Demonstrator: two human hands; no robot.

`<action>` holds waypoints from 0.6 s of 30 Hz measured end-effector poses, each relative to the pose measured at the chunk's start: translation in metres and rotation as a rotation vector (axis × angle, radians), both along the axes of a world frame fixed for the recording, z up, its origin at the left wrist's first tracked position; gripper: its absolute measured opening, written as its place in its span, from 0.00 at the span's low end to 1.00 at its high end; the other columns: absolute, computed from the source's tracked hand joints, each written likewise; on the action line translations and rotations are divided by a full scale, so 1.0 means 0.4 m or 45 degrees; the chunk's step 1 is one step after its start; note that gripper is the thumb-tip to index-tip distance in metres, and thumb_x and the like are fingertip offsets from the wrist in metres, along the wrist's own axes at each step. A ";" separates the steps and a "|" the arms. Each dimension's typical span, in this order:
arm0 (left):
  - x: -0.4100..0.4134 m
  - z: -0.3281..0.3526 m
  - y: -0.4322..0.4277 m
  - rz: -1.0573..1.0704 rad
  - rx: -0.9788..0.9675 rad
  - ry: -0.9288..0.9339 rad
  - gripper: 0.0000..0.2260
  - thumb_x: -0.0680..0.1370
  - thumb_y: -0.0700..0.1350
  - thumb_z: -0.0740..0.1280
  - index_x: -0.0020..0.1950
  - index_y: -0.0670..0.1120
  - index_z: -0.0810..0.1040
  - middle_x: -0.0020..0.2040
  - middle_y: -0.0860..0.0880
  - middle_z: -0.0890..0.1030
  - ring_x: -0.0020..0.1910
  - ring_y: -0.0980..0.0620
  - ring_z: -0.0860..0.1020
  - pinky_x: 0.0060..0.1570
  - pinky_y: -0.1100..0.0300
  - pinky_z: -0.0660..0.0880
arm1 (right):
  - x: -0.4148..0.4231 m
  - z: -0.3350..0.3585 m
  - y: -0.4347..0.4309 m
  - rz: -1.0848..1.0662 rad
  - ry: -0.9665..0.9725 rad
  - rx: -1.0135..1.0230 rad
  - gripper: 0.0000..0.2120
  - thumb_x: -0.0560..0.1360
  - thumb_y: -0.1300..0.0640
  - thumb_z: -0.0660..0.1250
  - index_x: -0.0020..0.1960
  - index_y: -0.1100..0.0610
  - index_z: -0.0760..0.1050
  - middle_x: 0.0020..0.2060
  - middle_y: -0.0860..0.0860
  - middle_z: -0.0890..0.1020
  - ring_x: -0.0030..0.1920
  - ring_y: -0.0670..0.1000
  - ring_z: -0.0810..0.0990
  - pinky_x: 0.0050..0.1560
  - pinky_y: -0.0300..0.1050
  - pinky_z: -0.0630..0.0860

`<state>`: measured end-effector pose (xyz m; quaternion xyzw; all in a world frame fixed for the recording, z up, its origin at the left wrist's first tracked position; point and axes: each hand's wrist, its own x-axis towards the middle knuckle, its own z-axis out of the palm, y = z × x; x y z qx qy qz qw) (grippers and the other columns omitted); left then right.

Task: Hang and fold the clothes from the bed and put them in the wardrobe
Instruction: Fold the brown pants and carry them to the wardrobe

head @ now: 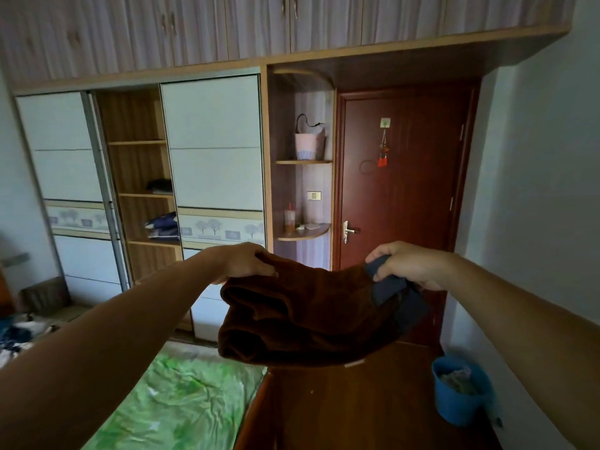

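A folded brown garment (302, 319) with a dark blue band hangs in the air in front of me, above the bed's foot. My left hand (246, 263) grips its left top edge. My right hand (409, 264) grips the right end at the blue band (389, 287). Ahead stands the wardrobe (211, 141) with white sliding doors and an open shelf bay (139, 177). Folded clothes lie on two of its shelves: a dark pile (160, 186) and a blue and white pile (164, 227). The bed with a green sheet (181, 401) is below left.
A closed red-brown door (399, 196) is right of the wardrobe, with rounded corner shelves (303, 233) between them. A blue bucket (459, 394) stands on the wooden floor at lower right. More clothes (16, 336) lie at the left edge. A white wall is at right.
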<state>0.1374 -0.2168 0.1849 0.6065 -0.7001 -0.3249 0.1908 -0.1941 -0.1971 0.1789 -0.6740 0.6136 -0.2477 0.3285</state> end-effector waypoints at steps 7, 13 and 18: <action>-0.019 0.010 -0.323 0.163 0.043 0.005 0.17 0.75 0.47 0.74 0.63 0.49 0.77 0.53 0.47 0.82 0.50 0.47 0.82 0.45 0.59 0.81 | -0.007 -0.021 -0.455 0.124 -0.040 -0.009 0.18 0.72 0.65 0.74 0.57 0.49 0.80 0.56 0.55 0.78 0.56 0.57 0.78 0.52 0.47 0.78; 0.023 -0.030 -0.617 0.278 0.069 -0.018 0.22 0.76 0.46 0.73 0.69 0.47 0.74 0.55 0.46 0.79 0.53 0.45 0.80 0.57 0.52 0.79 | 0.047 -0.065 -0.826 0.221 -0.031 -0.037 0.16 0.71 0.64 0.75 0.51 0.45 0.80 0.53 0.52 0.79 0.49 0.52 0.79 0.38 0.40 0.76; 0.126 -0.090 -0.922 0.353 0.049 -0.039 0.26 0.74 0.48 0.75 0.71 0.48 0.73 0.59 0.44 0.78 0.54 0.44 0.80 0.56 0.51 0.80 | 0.151 -0.121 -1.169 0.320 -0.010 -0.015 0.16 0.72 0.62 0.74 0.53 0.43 0.80 0.54 0.53 0.79 0.52 0.55 0.80 0.38 0.44 0.78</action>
